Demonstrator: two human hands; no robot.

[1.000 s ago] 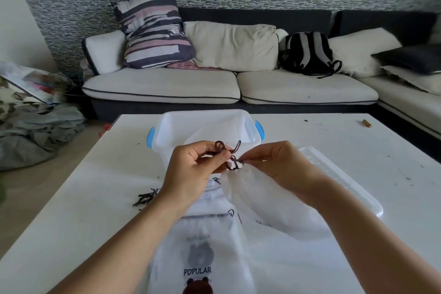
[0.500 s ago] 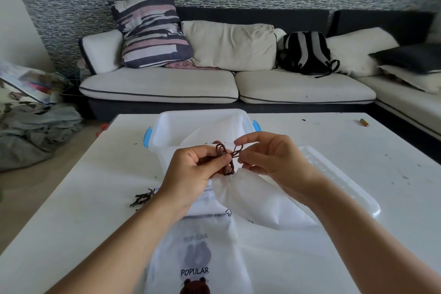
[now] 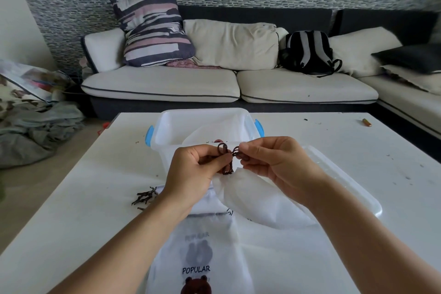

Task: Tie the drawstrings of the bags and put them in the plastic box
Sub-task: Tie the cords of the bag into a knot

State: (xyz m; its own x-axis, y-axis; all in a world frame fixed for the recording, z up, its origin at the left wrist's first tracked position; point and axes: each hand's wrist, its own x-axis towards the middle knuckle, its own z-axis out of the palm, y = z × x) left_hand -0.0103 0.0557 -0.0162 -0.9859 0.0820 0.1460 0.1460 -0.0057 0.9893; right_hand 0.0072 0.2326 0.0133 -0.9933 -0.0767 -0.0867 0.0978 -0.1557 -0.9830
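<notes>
A white drawstring bag hangs in the air in front of the plastic box. Its dark brown drawstring is looped at the bag's gathered neck. My left hand pinches one loop and my right hand pinches the other. More white bags printed with a bear and "POPULAR" lie flat on the table below my hands. Another white bag lies inside the clear box, which has blue handles.
The box's clear lid lies on the white table to the right. Loose brown cord ends lie left of the bags. A small cylinder rests at the far right. A sofa with cushions and a backpack stands behind.
My right hand has closed onto the drawstring's right loop, and both hands have drawn the loops slightly apart. The bag's neck has risen a little.
</notes>
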